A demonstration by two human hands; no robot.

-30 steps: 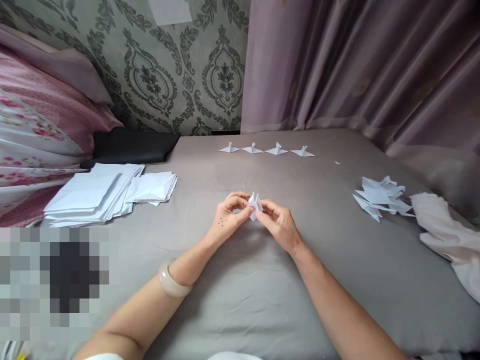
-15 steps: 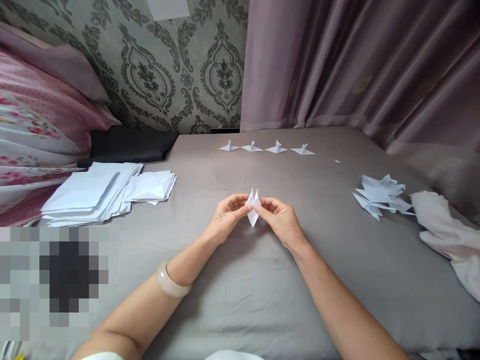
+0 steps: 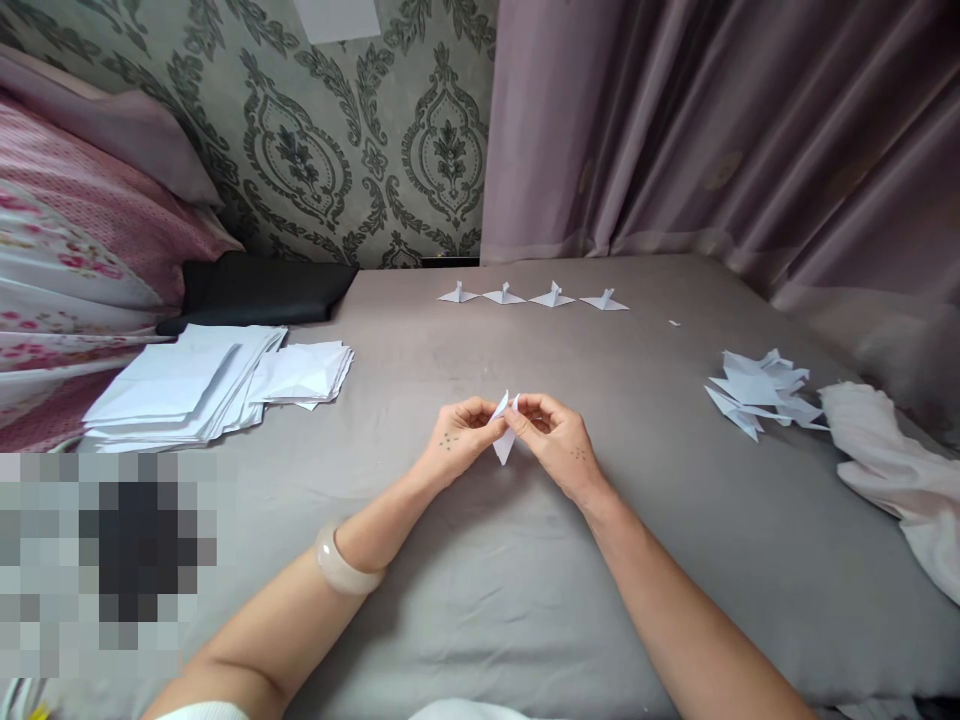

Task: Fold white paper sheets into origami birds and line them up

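Between my two hands is a small white origami crane (image 3: 505, 447), partly folded, its lower tip pointing down toward me. My left hand (image 3: 466, 437) pinches its left side between thumb and fingers. On the other side, my right hand (image 3: 553, 437) is closed on the upper right part, thumb near the top point. The fingertips cover much of the paper's middle. Both hands are just above the grey sheet (image 3: 480, 600). Several finished paper cranes (image 3: 553, 296) stand in a row beyond the hands, wings spread.
At left lie stacks of white paper (image 3: 172, 385) and smaller folded papers (image 3: 304, 373), with a black folded item (image 3: 262, 288) behind. At right sit a pile of folded white paper shapes (image 3: 769, 390) and a pale cloth (image 3: 892, 450). A paper scrap (image 3: 675, 323) lies nearer the curtain (image 3: 585, 130).
The paper crane has dropped slightly and turned in my hands. My right thumb and fingers have shifted up to its upper right point; the left hand keeps its pinch.
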